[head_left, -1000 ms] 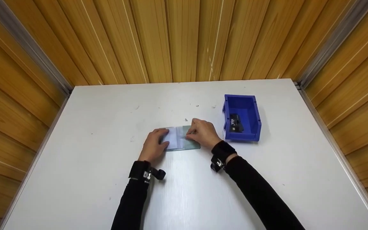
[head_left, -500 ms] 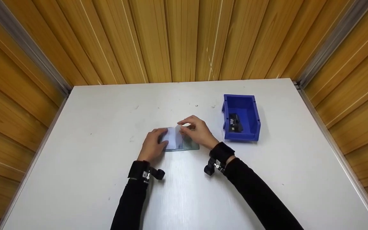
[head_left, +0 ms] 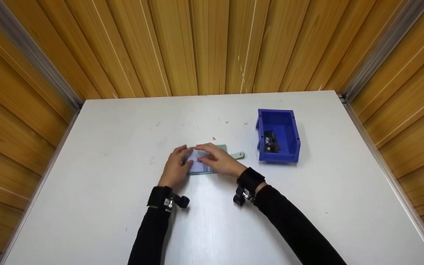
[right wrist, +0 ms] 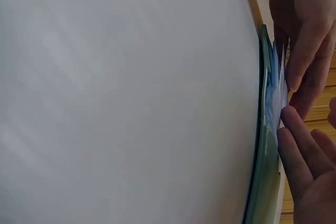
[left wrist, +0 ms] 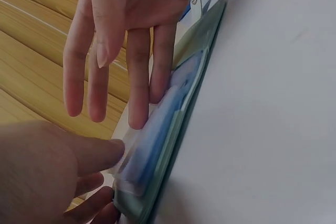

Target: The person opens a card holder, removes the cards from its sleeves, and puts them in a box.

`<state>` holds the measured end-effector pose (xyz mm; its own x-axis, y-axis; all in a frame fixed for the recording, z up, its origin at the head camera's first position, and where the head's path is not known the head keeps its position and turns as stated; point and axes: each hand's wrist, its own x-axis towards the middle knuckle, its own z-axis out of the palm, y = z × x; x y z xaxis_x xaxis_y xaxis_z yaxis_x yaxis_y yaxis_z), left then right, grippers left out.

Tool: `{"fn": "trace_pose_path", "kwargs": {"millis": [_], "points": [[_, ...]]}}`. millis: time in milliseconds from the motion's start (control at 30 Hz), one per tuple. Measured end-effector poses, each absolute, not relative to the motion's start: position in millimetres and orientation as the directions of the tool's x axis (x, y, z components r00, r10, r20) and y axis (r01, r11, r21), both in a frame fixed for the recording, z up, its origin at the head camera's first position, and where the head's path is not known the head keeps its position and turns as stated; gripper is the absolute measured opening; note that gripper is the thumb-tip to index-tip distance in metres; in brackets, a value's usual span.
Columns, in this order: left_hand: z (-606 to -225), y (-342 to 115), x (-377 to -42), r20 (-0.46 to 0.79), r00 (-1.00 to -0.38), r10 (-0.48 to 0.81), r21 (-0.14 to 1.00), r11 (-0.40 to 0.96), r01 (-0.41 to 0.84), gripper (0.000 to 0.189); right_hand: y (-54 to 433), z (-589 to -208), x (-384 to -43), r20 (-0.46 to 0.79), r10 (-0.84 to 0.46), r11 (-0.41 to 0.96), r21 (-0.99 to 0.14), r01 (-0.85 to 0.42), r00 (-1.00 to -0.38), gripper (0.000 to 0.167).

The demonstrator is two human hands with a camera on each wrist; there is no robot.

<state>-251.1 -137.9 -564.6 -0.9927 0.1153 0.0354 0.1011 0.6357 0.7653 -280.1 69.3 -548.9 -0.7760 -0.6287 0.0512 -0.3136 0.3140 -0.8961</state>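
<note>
A green card holder (head_left: 222,148) lies opened out on the white table, with clear plastic sleeves (left wrist: 152,148) inside. Its short snap strap (head_left: 239,155) sticks out to the right. My left hand (head_left: 175,167) holds the holder's left side, thumb on the sleeves and fingers at the edge. Over the sleeves, my right hand (head_left: 221,160) has its fingers extended. In the right wrist view, fingertips of the right hand (right wrist: 312,169) touch the sleeve surface, holding nothing. Part of the holder is hidden beneath both hands.
To the right of the hands stands a blue bin (head_left: 288,140). Black cards (head_left: 271,141) lie in it, one with "Vip" lettering. Yellow wood-patterned walls (head_left: 212,48) enclose the back and sides of the table (head_left: 123,125).
My right hand turned a clear sleeve from right to left, let it go and now lies over the sleeves. The strap has come into view. My left hand has stayed at the left side.
</note>
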Motion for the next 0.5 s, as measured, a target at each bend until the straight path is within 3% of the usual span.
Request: {"fn": "trace_pose_path", "kwargs": {"millis": [300, 500], "points": [[-562.3, -138.8, -250.2, 0.036, -0.988, 0.148, 0.733, 0.669, 0.127, 0.045, 76.3, -548.3, -281.3, 0.003, -0.661, 0.318, -0.905, -0.283, -0.751, 0.047], [-559.3, -143.2, -251.1, 0.016, -0.987, 0.162, 0.74, 0.662, 0.12, 0.046, 95.0, -543.5, -286.2, 0.014, -0.632, 0.367, -0.875, -0.315, -0.775, 0.043]]}}
